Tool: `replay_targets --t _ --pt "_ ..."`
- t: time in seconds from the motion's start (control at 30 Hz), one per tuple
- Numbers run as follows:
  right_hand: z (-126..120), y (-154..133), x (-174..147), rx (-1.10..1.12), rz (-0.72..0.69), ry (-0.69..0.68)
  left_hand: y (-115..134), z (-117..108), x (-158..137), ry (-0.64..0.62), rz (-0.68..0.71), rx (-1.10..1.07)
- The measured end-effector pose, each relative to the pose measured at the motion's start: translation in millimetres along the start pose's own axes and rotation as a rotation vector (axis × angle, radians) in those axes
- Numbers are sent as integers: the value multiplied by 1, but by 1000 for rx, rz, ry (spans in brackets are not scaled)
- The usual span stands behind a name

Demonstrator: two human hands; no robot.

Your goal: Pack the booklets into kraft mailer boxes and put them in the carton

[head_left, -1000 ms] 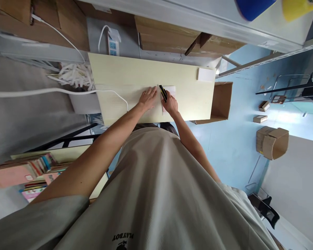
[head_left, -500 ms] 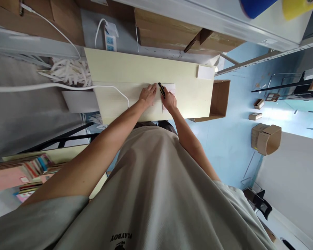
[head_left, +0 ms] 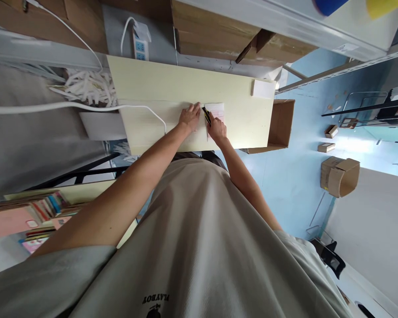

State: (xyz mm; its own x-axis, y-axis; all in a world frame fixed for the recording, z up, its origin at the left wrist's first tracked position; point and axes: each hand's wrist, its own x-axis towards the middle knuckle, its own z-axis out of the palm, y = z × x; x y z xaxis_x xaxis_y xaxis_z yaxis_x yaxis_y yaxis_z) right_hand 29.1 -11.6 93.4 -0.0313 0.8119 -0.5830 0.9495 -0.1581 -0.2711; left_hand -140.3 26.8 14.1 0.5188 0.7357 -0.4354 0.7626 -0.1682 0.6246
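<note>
Holding a black-and-yellow cutter [head_left: 207, 115] mid-desk [head_left: 245, 106], my right hand [head_left: 216, 129] has its fingers wrapped round the body, while my left hand [head_left: 189, 117] lies at the cutter's 9 o'clock, fingers spread flat; can't tell what's beneath them. For a clean stroke I'd bear down with the left, fingertips clear of the cutter's nose, and pull at one steady angle. Long axis runs roughly 11 to 5, nose toward 11, beside the white-and-pink sheet [head_left: 219, 110] at its 3 o'clock; blade too small to make out.
</note>
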Motion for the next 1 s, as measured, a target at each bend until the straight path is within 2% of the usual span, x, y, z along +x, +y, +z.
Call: replay_targets --t 0.27,0.53,0.73,0.83,1.0 --pt "-15 -9 -49 -186 19 -149 0 -1 -4 -65 13 180" --pt "-14 11 -94 -258 4 -272 -14 13 5 -50 34 130" --pt "-20 27 -118 -273 -40 -456 -7 12 3 -64 -11 137" --pt "-26 40 -129 -189 -21 -376 3 9 -1 -50 -61 127" --pt "-43 65 -135 108 -1 -184 23 7 -24 47 -103 82"
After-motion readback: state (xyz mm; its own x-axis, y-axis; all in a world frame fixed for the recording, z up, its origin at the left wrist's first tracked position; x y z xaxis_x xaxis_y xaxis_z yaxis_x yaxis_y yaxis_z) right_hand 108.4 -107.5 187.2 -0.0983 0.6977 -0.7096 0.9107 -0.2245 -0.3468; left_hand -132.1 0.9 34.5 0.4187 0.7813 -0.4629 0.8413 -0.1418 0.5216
